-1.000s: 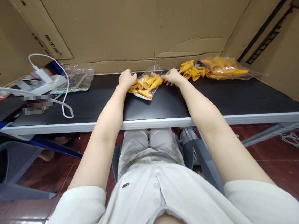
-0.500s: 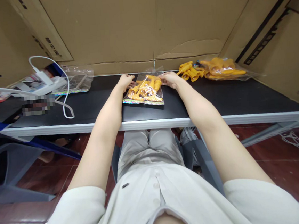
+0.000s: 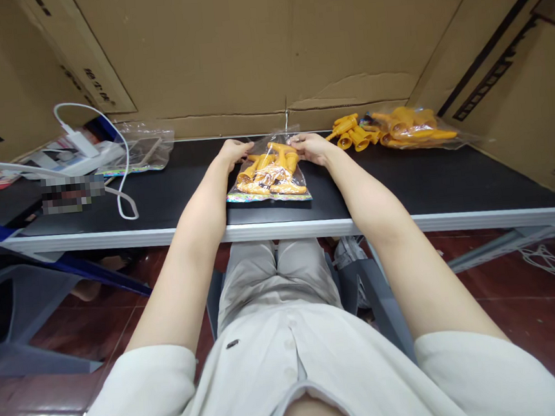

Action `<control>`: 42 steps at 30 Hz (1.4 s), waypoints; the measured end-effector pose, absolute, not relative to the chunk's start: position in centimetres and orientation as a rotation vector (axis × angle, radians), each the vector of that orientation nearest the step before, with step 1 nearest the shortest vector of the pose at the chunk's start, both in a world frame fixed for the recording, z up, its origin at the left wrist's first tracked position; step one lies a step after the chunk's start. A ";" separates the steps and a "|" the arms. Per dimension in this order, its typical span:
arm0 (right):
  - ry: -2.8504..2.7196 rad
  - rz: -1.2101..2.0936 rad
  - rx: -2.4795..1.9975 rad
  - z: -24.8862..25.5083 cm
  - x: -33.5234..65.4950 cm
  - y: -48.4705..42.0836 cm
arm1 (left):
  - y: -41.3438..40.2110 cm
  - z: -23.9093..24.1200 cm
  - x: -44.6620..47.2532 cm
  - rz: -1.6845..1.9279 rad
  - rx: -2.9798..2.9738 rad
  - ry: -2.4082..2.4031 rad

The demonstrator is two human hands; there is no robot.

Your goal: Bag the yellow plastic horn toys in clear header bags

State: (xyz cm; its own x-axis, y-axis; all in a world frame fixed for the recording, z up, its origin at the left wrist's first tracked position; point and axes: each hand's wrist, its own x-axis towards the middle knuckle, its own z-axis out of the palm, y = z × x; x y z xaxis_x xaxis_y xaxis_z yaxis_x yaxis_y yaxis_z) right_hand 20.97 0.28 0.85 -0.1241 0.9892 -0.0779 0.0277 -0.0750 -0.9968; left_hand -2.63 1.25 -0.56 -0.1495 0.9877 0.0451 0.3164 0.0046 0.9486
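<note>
bag [image 3: 269, 197]: mid-frame on table [image 3: 392, 188], yellow pieces [image 3: 280, 162] inside | left hand [image 3: 234, 152]: gripping its upper left edge | right hand [image 3: 313, 148]: gripping its upper right edge | loose pieces [image 3: 353, 133], second bag [image 3: 419, 129]: side by side, upper right of frame

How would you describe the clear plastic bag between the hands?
On the black tabletop, between left hand and right hand, lies a clear plastic bag of yellow pieces. Unlike the yellow-filled bag farther right, its near edge is multicoloured.
</note>
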 end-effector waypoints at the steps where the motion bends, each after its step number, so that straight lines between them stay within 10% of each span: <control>1: -1.287 1.360 -1.210 0.8 21.0 0.3 | 1.4 -0.7 -2.7 1.176 1.381 1.520; 31: -1.295 1.411 -1.177 0.9 23.1 0.9 | 0.8 0.1 -3.3 1.245 1.249 1.333; 42: -1.652 0.855 -1.391 0.1 22.6 2.3 | 1.7 -0.7 -3.3 1.239 1.485 1.574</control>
